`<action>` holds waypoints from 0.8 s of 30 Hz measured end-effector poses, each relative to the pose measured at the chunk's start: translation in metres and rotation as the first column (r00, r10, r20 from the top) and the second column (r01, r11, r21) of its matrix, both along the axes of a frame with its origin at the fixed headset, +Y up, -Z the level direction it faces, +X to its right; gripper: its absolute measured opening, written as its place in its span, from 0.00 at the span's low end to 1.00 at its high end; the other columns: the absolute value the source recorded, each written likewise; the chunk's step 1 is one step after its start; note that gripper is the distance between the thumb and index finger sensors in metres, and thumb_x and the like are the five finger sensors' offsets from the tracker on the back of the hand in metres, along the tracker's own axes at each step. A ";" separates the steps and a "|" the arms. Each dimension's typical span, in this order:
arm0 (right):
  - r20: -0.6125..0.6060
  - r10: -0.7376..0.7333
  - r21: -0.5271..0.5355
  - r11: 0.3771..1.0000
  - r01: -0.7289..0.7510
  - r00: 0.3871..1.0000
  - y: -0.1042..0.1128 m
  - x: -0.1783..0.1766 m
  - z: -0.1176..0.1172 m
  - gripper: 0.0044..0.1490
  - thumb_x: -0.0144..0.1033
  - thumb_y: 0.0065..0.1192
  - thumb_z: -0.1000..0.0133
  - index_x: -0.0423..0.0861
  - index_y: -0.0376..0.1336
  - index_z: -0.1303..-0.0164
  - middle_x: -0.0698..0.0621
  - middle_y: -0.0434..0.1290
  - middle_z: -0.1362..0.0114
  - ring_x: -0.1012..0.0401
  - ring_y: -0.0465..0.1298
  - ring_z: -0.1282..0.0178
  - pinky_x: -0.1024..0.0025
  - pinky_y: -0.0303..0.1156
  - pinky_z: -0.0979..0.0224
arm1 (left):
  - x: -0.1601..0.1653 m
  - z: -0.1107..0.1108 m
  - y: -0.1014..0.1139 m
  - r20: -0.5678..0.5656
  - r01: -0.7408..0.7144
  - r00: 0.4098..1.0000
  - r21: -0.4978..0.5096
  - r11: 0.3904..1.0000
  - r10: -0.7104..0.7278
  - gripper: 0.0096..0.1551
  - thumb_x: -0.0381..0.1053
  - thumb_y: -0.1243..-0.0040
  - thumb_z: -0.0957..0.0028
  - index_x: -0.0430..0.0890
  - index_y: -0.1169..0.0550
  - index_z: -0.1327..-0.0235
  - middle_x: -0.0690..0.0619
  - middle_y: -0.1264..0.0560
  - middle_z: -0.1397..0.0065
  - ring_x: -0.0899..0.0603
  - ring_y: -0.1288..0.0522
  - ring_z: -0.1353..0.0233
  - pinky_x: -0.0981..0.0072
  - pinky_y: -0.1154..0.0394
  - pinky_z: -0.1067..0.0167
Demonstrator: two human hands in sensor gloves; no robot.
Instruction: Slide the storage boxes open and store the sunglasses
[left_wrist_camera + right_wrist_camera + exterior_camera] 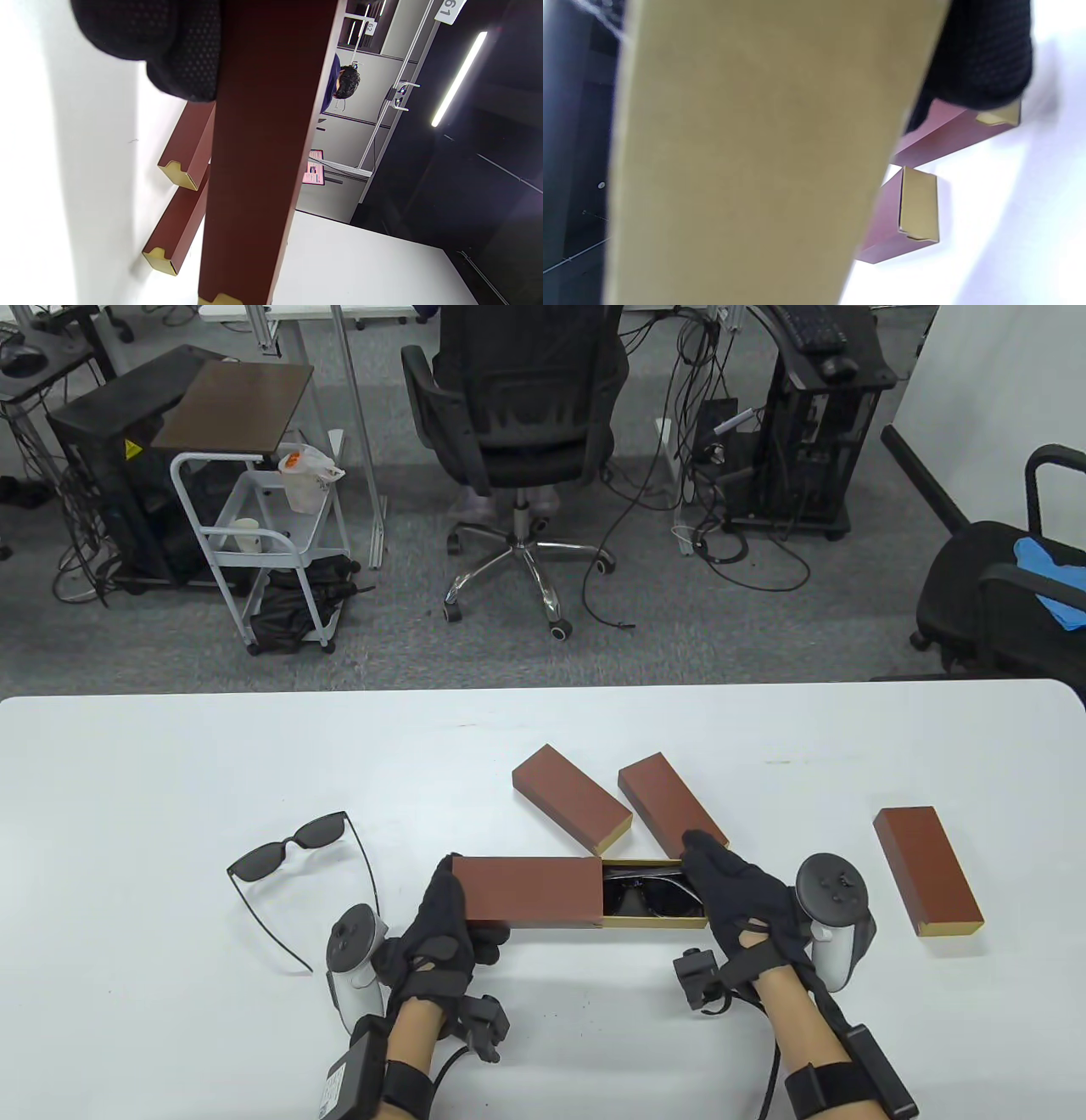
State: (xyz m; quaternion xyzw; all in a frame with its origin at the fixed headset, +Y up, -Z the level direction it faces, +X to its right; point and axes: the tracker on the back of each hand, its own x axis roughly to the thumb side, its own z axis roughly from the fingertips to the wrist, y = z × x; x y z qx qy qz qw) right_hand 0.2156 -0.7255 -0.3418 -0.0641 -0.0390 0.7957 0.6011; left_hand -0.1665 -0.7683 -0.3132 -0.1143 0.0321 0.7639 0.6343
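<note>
boxes [585,797] 4 | sunglasses [293,848] 2 | left grip [441,933] clasps sleeve [526,891] | right grip [738,899] clasps tray [653,920]

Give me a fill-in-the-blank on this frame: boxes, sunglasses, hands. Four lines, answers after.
1. The left hand holds the open box's brown ____.
2. The right hand holds the gold tray, which has ____ inside.
3. Besides the open box, ____ closed boxes lie on the table.
4. The loose sunglasses lie to the ____ of the open box.

Answers: sleeve; sunglasses; three; left
</note>
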 end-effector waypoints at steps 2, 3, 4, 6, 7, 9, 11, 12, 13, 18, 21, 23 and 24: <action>0.014 0.034 0.013 0.999 -0.034 0.999 0.002 0.003 0.002 0.31 0.53 0.68 0.58 0.53 0.70 0.46 0.43 0.76 0.37 0.49 0.83 0.51 0.59 0.82 0.55 | 0.001 0.000 0.000 0.008 0.005 1.000 0.001 1.000 -0.005 0.43 0.66 0.65 0.46 0.53 0.50 0.17 0.43 0.29 0.33 0.41 0.22 0.45 0.50 0.24 0.51; 0.026 0.040 0.011 0.999 -0.040 0.999 0.002 0.004 0.003 0.30 0.52 0.69 0.59 0.53 0.71 0.47 0.43 0.77 0.38 0.50 0.83 0.52 0.60 0.82 0.55 | 0.002 0.000 0.000 0.012 0.007 1.000 0.002 1.000 -0.007 0.43 0.66 0.65 0.46 0.53 0.50 0.17 0.43 0.29 0.33 0.41 0.22 0.45 0.50 0.24 0.51; 0.035 0.036 0.014 0.999 -0.036 0.999 0.001 0.005 0.003 0.30 0.51 0.70 0.59 0.54 0.71 0.48 0.44 0.77 0.39 0.50 0.84 0.53 0.60 0.82 0.56 | 0.002 0.000 0.000 0.015 0.008 1.000 0.004 1.000 -0.009 0.43 0.66 0.65 0.46 0.53 0.50 0.17 0.44 0.29 0.33 0.41 0.22 0.45 0.50 0.24 0.51; 0.046 0.032 0.019 0.999 -0.033 0.998 0.002 0.006 0.005 0.29 0.50 0.71 0.60 0.53 0.72 0.48 0.44 0.78 0.39 0.50 0.84 0.54 0.59 0.82 0.56 | 0.004 0.000 0.000 0.019 0.012 1.000 0.006 1.000 -0.012 0.43 0.66 0.65 0.46 0.53 0.50 0.17 0.44 0.29 0.33 0.41 0.22 0.45 0.50 0.24 0.51; 0.051 0.040 0.026 0.999 -0.042 0.998 0.002 0.007 0.005 0.29 0.50 0.72 0.60 0.53 0.72 0.49 0.44 0.78 0.39 0.50 0.84 0.54 0.59 0.82 0.56 | 0.004 0.000 0.000 0.020 0.012 1.000 0.006 1.000 -0.012 0.43 0.66 0.65 0.46 0.53 0.50 0.17 0.44 0.29 0.33 0.41 0.22 0.45 0.50 0.24 0.51; 0.062 0.056 0.033 0.998 -0.058 0.996 0.003 0.007 0.007 0.29 0.49 0.72 0.60 0.54 0.72 0.49 0.46 0.79 0.40 0.50 0.84 0.54 0.59 0.83 0.56 | 0.005 0.000 -0.001 0.022 0.009 1.000 0.006 1.000 -0.009 0.43 0.66 0.65 0.46 0.53 0.50 0.17 0.44 0.29 0.33 0.41 0.22 0.45 0.50 0.24 0.51; 0.085 0.062 0.045 0.997 -0.066 0.994 0.004 0.007 0.009 0.29 0.48 0.73 0.61 0.54 0.72 0.49 0.47 0.80 0.40 0.49 0.85 0.55 0.59 0.83 0.56 | 0.005 0.000 0.000 0.024 0.008 1.000 0.007 1.000 -0.008 0.43 0.66 0.65 0.46 0.53 0.50 0.17 0.44 0.29 0.33 0.41 0.22 0.45 0.50 0.24 0.51; 0.094 0.068 0.051 0.996 -0.073 0.993 0.005 0.007 0.010 0.29 0.47 0.74 0.61 0.54 0.72 0.49 0.47 0.80 0.41 0.49 0.85 0.55 0.59 0.83 0.57 | 0.005 0.000 -0.001 0.024 0.009 1.000 0.008 1.000 -0.010 0.43 0.66 0.65 0.46 0.53 0.50 0.17 0.44 0.29 0.32 0.41 0.22 0.45 0.50 0.24 0.51; 0.117 0.084 0.059 0.994 -0.092 0.989 0.006 0.006 0.012 0.28 0.47 0.75 0.61 0.54 0.72 0.50 0.47 0.81 0.41 0.49 0.85 0.55 0.59 0.84 0.57 | 0.005 -0.001 -0.001 0.023 0.012 1.000 0.010 1.000 -0.012 0.43 0.66 0.65 0.46 0.53 0.50 0.17 0.44 0.29 0.32 0.41 0.22 0.45 0.50 0.24 0.51; 0.106 0.103 0.084 0.990 -0.112 0.989 0.007 0.003 0.014 0.28 0.47 0.73 0.61 0.54 0.72 0.50 0.47 0.80 0.41 0.49 0.85 0.54 0.59 0.84 0.55 | 0.004 -0.001 -0.001 0.015 0.013 1.000 0.014 1.000 -0.013 0.43 0.66 0.65 0.46 0.53 0.50 0.17 0.44 0.29 0.33 0.41 0.22 0.45 0.50 0.24 0.51; 0.002 0.013 0.120 0.993 -0.013 1.000 0.001 -0.001 0.012 0.34 0.53 0.64 0.57 0.52 0.65 0.41 0.44 0.74 0.34 0.46 0.79 0.42 0.56 0.79 0.44 | 0.003 -0.001 -0.001 0.007 -0.002 1.000 0.010 1.000 0.002 0.43 0.66 0.65 0.46 0.53 0.50 0.17 0.44 0.29 0.33 0.41 0.22 0.45 0.50 0.24 0.51; -0.092 -0.073 0.111 0.990 0.084 0.993 -0.004 -0.005 0.011 0.40 0.57 0.56 0.55 0.52 0.57 0.34 0.42 0.65 0.27 0.44 0.71 0.33 0.53 0.74 0.36 | 0.003 0.000 -0.001 0.007 -0.015 1.000 0.007 1.000 0.015 0.43 0.67 0.65 0.46 0.53 0.50 0.17 0.44 0.29 0.32 0.41 0.22 0.45 0.50 0.24 0.51; -0.137 -0.118 0.098 0.986 0.132 0.984 -0.006 -0.008 0.011 0.44 0.60 0.54 0.56 0.52 0.52 0.31 0.41 0.59 0.24 0.43 0.66 0.29 0.52 0.70 0.32 | 0.004 0.000 -0.001 0.010 -0.025 1.000 0.005 1.000 0.024 0.43 0.67 0.65 0.46 0.53 0.51 0.17 0.44 0.30 0.32 0.41 0.22 0.44 0.50 0.24 0.50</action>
